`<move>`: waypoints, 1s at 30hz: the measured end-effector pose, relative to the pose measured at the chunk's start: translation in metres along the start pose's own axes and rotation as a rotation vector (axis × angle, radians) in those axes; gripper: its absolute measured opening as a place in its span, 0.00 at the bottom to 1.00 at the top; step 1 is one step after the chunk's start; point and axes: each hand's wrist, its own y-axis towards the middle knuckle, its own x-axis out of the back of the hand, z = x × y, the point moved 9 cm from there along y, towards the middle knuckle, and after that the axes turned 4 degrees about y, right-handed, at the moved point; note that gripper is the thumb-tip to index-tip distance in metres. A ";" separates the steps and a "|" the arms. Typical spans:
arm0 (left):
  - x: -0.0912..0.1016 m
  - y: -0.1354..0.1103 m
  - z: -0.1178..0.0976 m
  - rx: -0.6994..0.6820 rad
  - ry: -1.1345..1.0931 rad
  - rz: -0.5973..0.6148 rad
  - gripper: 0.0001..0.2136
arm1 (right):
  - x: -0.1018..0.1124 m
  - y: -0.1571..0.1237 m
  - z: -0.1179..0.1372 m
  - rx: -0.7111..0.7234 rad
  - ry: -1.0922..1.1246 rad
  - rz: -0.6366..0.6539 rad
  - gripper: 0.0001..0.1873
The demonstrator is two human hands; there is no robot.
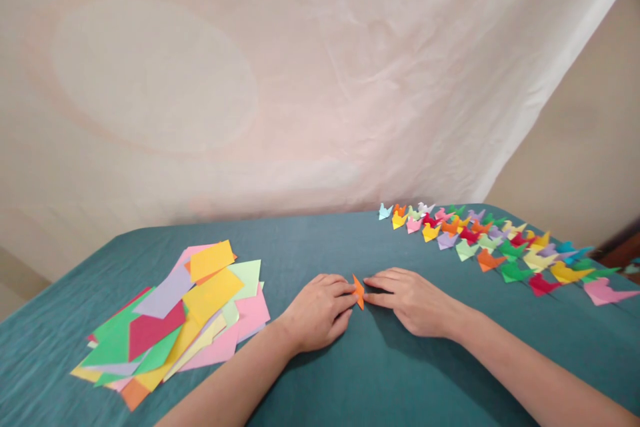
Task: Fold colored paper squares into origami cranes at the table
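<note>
Left hand [320, 310] and right hand [413, 300] are pinching a small orange folded paper [359, 291] between fingertips, fingers partly curled, resting on the teal tablecloth [390, 373]. Loose coloured paper sheets [175, 313] are lying left, folded paper birds [500, 243] right; a cream fabric backdrop [300, 80] is hanging behind.

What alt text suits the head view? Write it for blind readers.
A left hand and right hand hold an orange folded paper piece on a teal cloth-covered table. Loose coloured paper sheets lie left; rows of folded paper figures sit right.

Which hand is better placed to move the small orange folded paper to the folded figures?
Probably the right hand: it touches the small orange folded paper, and the rows of coloured folded paper figures lie on its side, away from the left hand.
</note>
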 end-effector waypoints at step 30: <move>-0.001 0.000 0.000 0.001 -0.015 0.012 0.14 | -0.001 -0.004 -0.005 0.077 0.014 -0.136 0.27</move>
